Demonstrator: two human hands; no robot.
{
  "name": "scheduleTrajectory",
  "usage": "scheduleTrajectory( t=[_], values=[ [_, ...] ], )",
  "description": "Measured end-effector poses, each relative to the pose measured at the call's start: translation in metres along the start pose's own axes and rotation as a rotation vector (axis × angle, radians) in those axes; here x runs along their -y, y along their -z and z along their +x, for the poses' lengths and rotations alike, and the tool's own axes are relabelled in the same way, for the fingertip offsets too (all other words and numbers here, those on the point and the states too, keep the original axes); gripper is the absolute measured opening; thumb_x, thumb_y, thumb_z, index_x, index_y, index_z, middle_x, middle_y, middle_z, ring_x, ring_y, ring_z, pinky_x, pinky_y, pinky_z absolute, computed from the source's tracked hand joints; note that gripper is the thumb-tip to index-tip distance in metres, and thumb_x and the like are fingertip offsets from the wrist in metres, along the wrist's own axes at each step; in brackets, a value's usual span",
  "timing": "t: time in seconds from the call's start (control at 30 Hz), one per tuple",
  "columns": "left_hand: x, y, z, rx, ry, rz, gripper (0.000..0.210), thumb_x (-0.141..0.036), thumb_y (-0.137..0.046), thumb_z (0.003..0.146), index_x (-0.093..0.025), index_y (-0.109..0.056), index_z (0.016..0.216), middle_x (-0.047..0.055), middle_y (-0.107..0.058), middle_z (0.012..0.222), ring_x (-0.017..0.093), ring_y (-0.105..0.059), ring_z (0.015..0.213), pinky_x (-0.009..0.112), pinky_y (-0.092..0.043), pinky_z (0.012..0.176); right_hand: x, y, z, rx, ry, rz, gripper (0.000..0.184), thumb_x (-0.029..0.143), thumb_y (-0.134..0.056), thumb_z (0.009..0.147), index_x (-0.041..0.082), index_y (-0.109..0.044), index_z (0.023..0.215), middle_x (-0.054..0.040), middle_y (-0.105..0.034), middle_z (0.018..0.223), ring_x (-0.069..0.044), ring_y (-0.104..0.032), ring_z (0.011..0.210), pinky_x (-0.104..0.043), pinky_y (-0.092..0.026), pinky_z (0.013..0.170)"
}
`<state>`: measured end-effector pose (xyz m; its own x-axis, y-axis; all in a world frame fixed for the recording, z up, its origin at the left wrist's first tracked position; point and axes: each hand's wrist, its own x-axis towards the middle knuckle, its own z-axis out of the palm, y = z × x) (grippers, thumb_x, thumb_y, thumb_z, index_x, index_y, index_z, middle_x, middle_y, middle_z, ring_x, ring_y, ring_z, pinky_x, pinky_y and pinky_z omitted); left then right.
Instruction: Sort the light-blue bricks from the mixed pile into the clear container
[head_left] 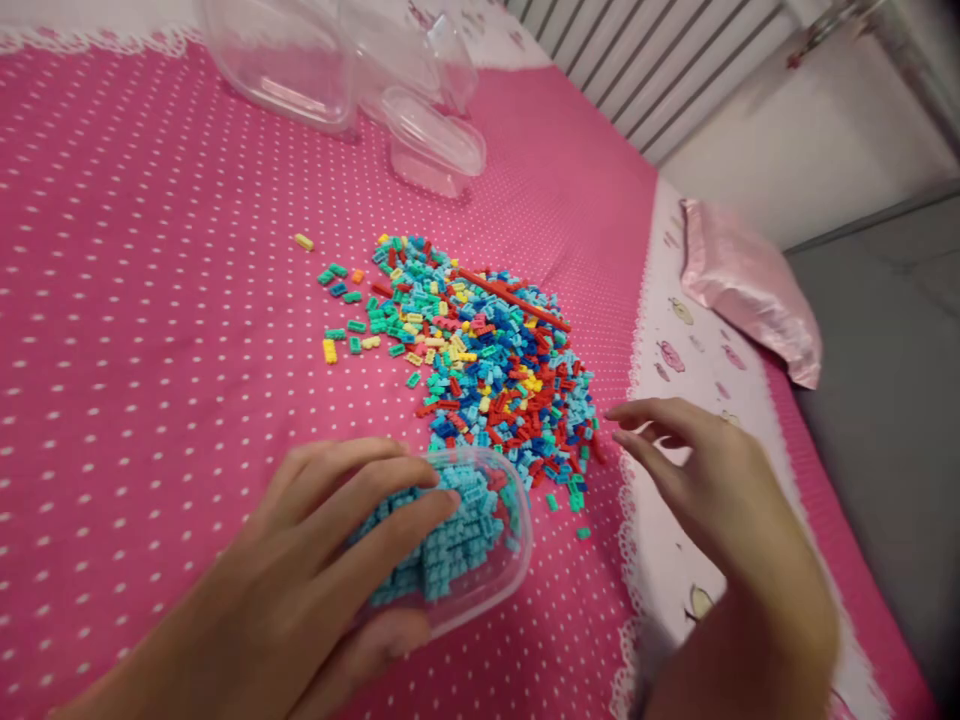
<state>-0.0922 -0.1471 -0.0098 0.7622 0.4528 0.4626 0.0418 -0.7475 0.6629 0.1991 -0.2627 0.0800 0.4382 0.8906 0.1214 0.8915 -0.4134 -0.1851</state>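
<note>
My left hand point(337, 550) lies over a clear plastic container point(517, 560), its thumb at the near wall and its fingers reaching across the opening. Inside are many light blue toy bricks point(461, 530), partly hidden by the fingers, with a few red and green ones visible towards the far wall. My right hand point(705, 480) hovers just right of a loose pile of small toy bricks point(502, 350). Its index finger and thumb are slightly apart, with nothing visible between them. The pile mixes blue, red, green and yellow pieces.
A long red stick point(514, 300) lies across the pile. Stray bricks point(330, 350) are scattered to its left. Several clear plastic containers, including a small one point(435, 150), stand at the back on the pink dotted cloth point(150, 250). A pink satin pillow point(750, 290) lies at the right.
</note>
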Motion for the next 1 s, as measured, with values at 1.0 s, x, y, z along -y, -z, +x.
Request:
scheduleTrajectory(
  t=[1.0],
  values=[
    [-0.004,0.005,0.006,0.081,-0.056,0.05,0.033,-0.029,-0.042,0.105,-0.016,-0.051,0.134,0.007,-0.053,0.134,0.023,-0.042,0.128,0.035,-0.026,0.115,0.099,-0.022,-0.037,0.211,0.465,0.319,0.03,0.006,-0.05,0.096,0.027,-0.071,0.09,0.0062,-0.077,0.097,-0.008,-0.074,0.077,-0.016,-0.055,0.066]
  ],
)
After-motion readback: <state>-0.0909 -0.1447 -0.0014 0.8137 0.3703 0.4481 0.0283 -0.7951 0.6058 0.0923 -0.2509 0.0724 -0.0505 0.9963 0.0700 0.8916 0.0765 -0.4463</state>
